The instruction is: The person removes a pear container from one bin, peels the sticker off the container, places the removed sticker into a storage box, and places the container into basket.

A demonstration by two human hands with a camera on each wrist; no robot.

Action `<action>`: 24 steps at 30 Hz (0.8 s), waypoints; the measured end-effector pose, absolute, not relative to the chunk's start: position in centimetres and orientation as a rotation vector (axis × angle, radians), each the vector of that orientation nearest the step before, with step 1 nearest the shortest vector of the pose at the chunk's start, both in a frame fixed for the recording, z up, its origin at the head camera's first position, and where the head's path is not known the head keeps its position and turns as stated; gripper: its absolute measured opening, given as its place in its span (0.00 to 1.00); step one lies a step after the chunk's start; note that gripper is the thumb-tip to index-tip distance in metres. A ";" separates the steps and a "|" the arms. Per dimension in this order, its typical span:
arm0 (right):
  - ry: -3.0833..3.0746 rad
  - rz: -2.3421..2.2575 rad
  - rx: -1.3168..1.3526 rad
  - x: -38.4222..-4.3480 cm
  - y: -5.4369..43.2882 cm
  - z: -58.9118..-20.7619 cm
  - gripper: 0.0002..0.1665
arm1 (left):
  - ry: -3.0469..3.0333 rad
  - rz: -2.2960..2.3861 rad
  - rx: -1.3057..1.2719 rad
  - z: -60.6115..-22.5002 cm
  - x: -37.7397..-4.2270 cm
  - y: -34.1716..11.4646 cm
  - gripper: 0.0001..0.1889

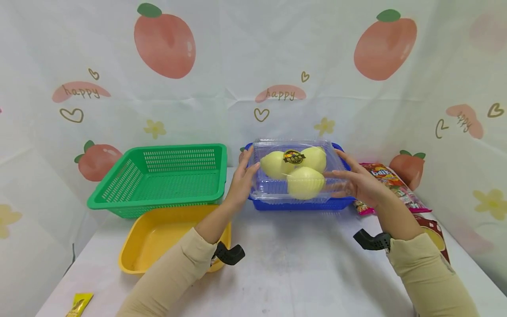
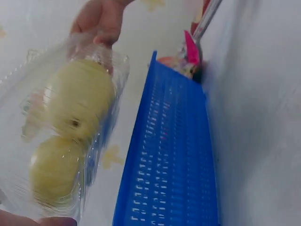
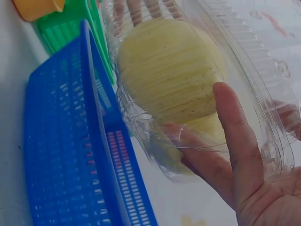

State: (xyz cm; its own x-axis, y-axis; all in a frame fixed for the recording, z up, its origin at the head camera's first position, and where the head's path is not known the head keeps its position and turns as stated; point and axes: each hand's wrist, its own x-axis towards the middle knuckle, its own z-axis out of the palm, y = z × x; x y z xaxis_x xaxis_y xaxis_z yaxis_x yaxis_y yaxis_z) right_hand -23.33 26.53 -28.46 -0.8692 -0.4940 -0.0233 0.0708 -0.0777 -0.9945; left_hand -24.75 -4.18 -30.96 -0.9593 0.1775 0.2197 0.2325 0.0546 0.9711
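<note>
Grip is engaged on both sides: the left hand (image 1: pixel 239 182) holds one end of a clear plastic container (image 1: pixel 269 195), and the right hand (image 1: pixel 362 182) holds the opposite end, thumb and fingers spread about the wall. The container is held up over the blue basket (image 1: pixel 293 205); in the left wrist view a gap shows between the two. Contents: three pale yellow fruits (image 1: pixel 306 182), visible through the plastic, beneath a dark label (image 1: pixel 294 157). Whether the lid is latched cannot be determined.

Handling assessment: shell judged light, thin and springy, with ribbed edges giving some stiffness; smooth faces likely slippery. Most of the weight is probably in the fruits, which appear loose enough to roll and shift the balance. Hard squeezing could buckle the walls or spring the lid. Recommended hold: both short ends, low down, fingers supporting the base and thumbs on the sides, kept level.

Adjacent items: green basket (image 1: pixel 170 187) to the left, yellow tub (image 1: pixel 166 229) nearer the person, snack packets (image 1: pixel 396 185) to the right, all on the tabletop (image 1: pixel 285 255).
</note>
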 end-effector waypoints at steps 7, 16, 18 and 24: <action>1.792 -2.032 -0.457 -21.2 26.2 -28.6 0.42 | -2.218 -2.009 -0.583 -30.9 -22.5 -4.5 0.31; 1.876 -2.006 -0.505 -18.2 26.1 -29.8 0.39 | -2.226 -1.889 -0.782 -31.3 -19.4 -5.3 0.33; 1.909 -1.995 -0.507 -17.4 26.1 -30.4 0.39 | -2.237 -1.893 -0.788 -31.5 -18.5 -5.5 0.33; 2.118 -1.898 -0.319 -15.1 25.6 -31.8 0.39 | -2.259 -1.902 -0.800 -32.4 -16.3 -5.8 0.33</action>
